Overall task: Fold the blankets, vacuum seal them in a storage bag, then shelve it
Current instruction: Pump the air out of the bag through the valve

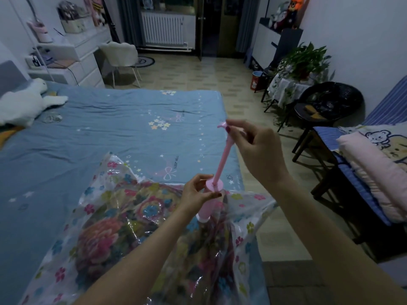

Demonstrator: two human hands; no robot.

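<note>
A clear storage bag [103,208] printed with small flowers lies on the near corner of the bed, with a folded floral blanket [105,241] inside it. A pink hand pump [222,164] stands upright on the bag's valve. My left hand [196,192] grips the top of the pump's barrel. My right hand [253,146] grips the T-handle, and the pink rod is drawn far out of the barrel.
The blue bed sheet [110,133] stretches away to the left, with a white plush toy [24,104] near the pillows. Folded pink and bear-print blankets [374,159] are stacked on a striped surface at the right. A black chair [326,106] and a plant stand beyond.
</note>
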